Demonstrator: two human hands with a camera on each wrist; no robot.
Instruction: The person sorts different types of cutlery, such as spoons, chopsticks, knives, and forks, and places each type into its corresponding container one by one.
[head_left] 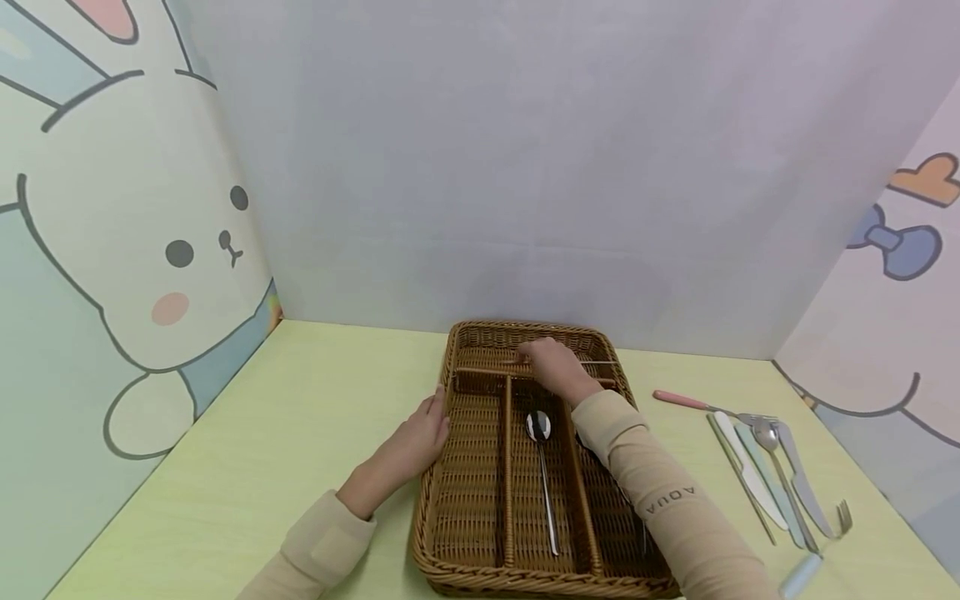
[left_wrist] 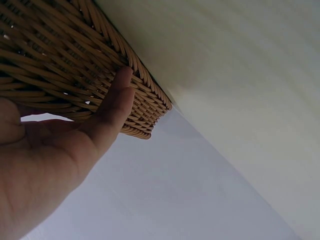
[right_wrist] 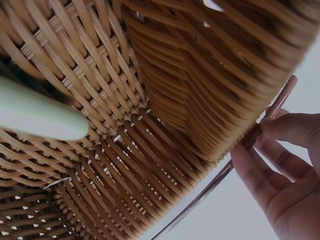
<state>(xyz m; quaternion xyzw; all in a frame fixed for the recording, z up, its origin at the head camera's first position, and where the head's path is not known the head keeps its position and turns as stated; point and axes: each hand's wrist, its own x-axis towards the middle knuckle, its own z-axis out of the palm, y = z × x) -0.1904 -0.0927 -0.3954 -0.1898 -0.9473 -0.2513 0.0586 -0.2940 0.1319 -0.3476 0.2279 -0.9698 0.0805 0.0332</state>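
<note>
My right hand (head_left: 553, 367) is over the far cross compartment of a brown wicker cutlery basket (head_left: 508, 467). It pinches a thin piece of cutlery (right_wrist: 284, 95) between thumb and fingers. That piece has a reddish-brown handle and a slim metal shaft, lying crosswise; its kind cannot be made out. My left hand (head_left: 411, 440) rests against the basket's left outer side, its fingers (left_wrist: 117, 102) extended along the woven wall. A metal spoon (head_left: 540, 427) lies lengthwise in the middle compartment, bowl away from me. In the right wrist view a pale green rounded handle (right_wrist: 45, 112) shows inside the basket.
Right of the basket, loose cutlery lies on the pale yellow table (head_left: 352, 375): a pink-handled fork (head_left: 681, 401), a white knife (head_left: 750, 471), a spoon (head_left: 767, 435), a blue-handled fork (head_left: 804, 573) and several others. A grey-white curtain (head_left: 525, 167) stands behind.
</note>
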